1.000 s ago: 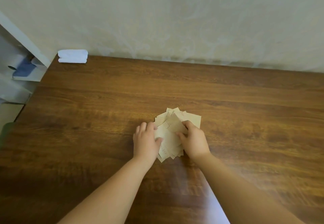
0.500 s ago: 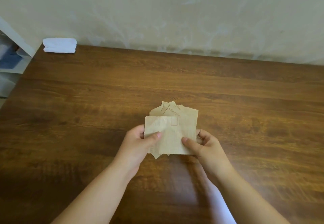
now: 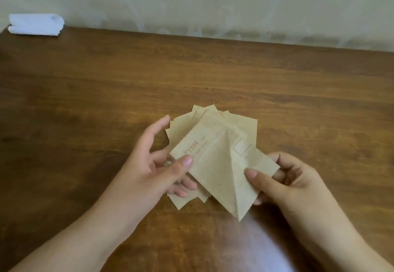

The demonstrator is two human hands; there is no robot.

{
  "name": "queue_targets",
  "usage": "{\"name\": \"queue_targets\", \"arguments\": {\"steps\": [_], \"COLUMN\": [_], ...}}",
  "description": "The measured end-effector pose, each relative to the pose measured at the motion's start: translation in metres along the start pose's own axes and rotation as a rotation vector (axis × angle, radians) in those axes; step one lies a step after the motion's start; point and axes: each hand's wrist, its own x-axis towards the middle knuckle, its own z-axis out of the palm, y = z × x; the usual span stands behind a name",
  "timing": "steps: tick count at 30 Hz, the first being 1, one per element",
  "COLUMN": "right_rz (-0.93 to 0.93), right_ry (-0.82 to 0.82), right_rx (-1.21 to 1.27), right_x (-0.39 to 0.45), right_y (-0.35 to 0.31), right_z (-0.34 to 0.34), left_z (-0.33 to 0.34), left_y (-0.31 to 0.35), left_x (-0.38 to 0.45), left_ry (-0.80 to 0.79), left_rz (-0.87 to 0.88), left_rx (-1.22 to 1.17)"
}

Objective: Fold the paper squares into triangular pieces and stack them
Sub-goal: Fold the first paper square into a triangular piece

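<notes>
While both hands, left (image 3: 149, 165) and right (image 3: 285, 178), pinch one square (image 3: 221, 165) above the pile (image 3: 183, 127), folding begins; next, meet opposite corners.

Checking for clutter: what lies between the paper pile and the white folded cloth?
Only bare wooden table lies between the paper pile and white cloth, per the head view.

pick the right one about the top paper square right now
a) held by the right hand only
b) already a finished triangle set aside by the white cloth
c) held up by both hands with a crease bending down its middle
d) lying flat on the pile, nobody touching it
c: the left hand and the right hand each pinch a side of the paper square, which bends along a centre crease above the pile.
</notes>
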Motion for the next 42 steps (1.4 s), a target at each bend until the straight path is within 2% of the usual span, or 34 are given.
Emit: {"name": "queue_targets", "arguments": {"steps": [4,6,8,13,19,21,24,29,32,36,39,42], "right_rz": [-0.081,-0.131,-0.178,-0.294,-0.425,-0.435,-0.408,-0.415,-0.485,-0.569,-0.648,-0.677], "right_ry": [0.034,0.04,0.036,-0.005,-0.092,-0.112,-0.15,-0.386,-0.339,-0.22,-0.121,-0.105], "right_rx": [0.062,0.083,0.087,0.055,-0.088,-0.164,-0.285,-0.285,-0.27,-0.226,-0.305,-0.305], "right_x": [-0.005,-0.009,-0.016,-0.037,-0.052,-0.052,-0.052,-0.053,-0.051,-0.054,-0.056,-0.057], "right_y": [0.017,0.022,0.025,0.016,0.01,0.011,0.012,0.002,0.006,0.01,0.012,0.012], "right_z": [0.002,0.004,0.004,0.011,0.02,0.018,0.009,0.002,0.003,0.009,0.011,0.012], "left_z": [-0.001,-0.001,-0.004,-0.006,-0.002,0.001,0.002,0.007,0.004,-0.001,0.001,0.005], "left_y": [-0.032,-0.046,-0.055,-0.052,-0.039,-0.039,-0.041,-0.036,-0.04,-0.043,-0.043,-0.04], "left_x": [-0.012,-0.015,-0.015,-0.024,-0.035,-0.037,-0.04,-0.039,-0.036,-0.039,-0.041,-0.043], "left_ry": [-0.04,-0.054,-0.047,-0.212,-0.225,-0.2,-0.077,-0.081,-0.147,-0.238,-0.138,-0.089], "left_rz": [0.298,0.489,0.588,0.543,0.534,0.52,0.487,0.518,0.524,0.615,0.678,0.608], "left_rx": [0.042,0.187,0.373,0.315,0.249,0.298,0.341,0.115,-0.004,-0.01,0.124,0.074]}}
